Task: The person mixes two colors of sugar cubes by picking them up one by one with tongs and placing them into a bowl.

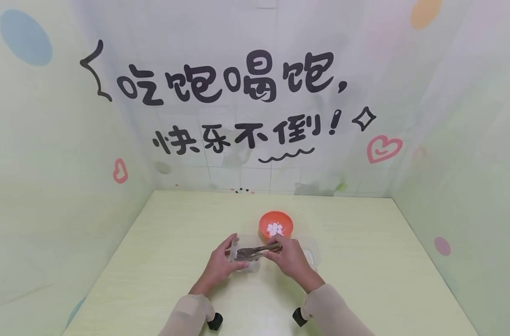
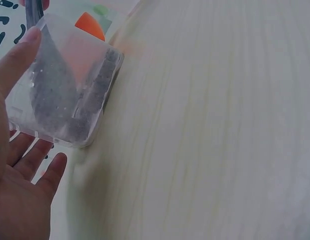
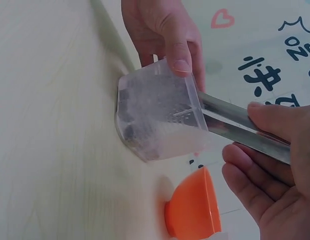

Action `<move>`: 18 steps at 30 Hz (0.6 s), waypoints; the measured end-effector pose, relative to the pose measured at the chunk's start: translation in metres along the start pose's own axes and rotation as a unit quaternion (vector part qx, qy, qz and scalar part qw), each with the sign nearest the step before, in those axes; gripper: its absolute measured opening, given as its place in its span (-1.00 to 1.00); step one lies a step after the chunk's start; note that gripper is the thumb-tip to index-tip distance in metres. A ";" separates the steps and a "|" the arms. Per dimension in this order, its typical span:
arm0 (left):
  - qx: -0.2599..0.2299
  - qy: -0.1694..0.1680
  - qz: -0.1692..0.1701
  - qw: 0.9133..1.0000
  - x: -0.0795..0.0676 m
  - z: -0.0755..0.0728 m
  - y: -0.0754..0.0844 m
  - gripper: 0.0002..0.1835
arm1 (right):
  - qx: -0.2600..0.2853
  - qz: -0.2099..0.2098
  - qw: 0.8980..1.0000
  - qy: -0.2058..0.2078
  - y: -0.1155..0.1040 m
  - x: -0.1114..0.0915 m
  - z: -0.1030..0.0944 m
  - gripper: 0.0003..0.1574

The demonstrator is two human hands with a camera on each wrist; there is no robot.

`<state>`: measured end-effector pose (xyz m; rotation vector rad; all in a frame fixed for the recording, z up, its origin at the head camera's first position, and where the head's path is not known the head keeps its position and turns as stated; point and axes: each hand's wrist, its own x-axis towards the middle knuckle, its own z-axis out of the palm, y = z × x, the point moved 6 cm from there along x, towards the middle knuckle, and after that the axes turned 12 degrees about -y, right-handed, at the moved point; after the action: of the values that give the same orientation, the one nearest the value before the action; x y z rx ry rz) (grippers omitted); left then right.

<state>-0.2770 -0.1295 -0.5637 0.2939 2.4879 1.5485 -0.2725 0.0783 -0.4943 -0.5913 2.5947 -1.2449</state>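
My left hand [image 1: 218,266] holds a clear plastic container [image 3: 155,110], thumb on one side wall and fingers on another. Dark, blurry contents show through its walls, mostly low down near the base. In the right hand [image 1: 296,262] are metal tongs [image 3: 235,120], pinched between thumb and fingers at their upper part. Their broad ends reach down inside the container, seen as a dark shape through the wall in the left wrist view. Just behind the hands stands an orange bowl [image 1: 289,226] with several small white pieces [image 1: 274,228] in it.
A clear plastic lid or shallow box [image 1: 311,256] lies on the pale wooden table [image 1: 154,280], partly hidden by the right hand. Printed fabric walls [image 1: 255,172] enclose the table at the back and both sides.
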 end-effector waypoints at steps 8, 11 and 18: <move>0.000 -0.002 0.012 1.000 0.000 0.000 0.002 0.10 | 0.003 -0.003 1.000 -0.011 -0.003 0.000 -0.001 -0.74; -0.003 -0.003 0.008 1.000 0.001 0.000 0.001 0.10 | 0.000 -0.006 1.000 -0.007 -0.003 0.000 0.000 -0.74; -0.006 -0.002 0.020 1.000 0.001 0.001 0.001 0.09 | -0.013 0.002 1.000 -0.016 -0.004 0.001 0.000 -0.75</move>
<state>-0.2773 -0.1284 -0.5635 0.3455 2.4840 1.5755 -0.2718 0.0755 -0.4912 -0.6053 2.5885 -1.1933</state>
